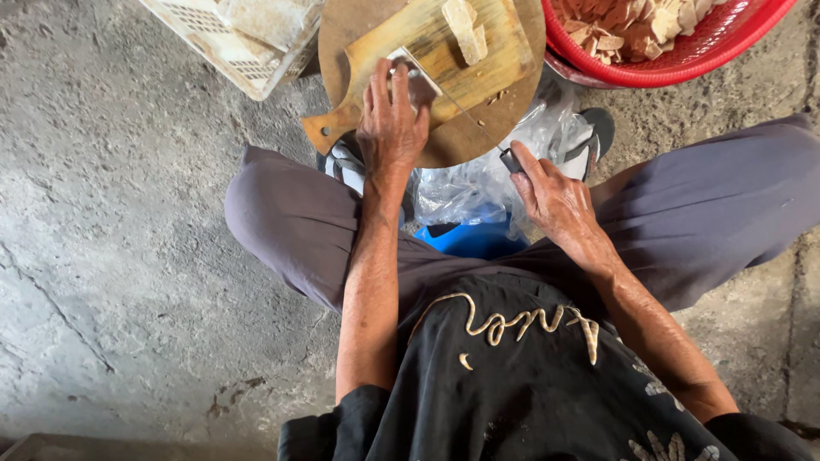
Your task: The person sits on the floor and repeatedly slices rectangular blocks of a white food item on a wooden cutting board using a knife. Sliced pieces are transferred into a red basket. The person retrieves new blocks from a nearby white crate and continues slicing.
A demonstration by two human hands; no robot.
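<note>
Nearest us: black shirt (530, 384) w/ pale strands on it, grey trousers (290, 222). Our left hand (391, 119) presses flat on a greyish slab (417, 81) atop the cutting board (444, 51). Right hand (555, 201), grip closed on a knife handle (511, 160), thin blade reaching the slab. Red basket (726, 38) of cut pieces at upper right; white crate (231, 43) upper left.

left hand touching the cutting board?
Touching. Head view: left hand lies flat on the wooden cutting board, fingers pressing a pale block against it.
</note>
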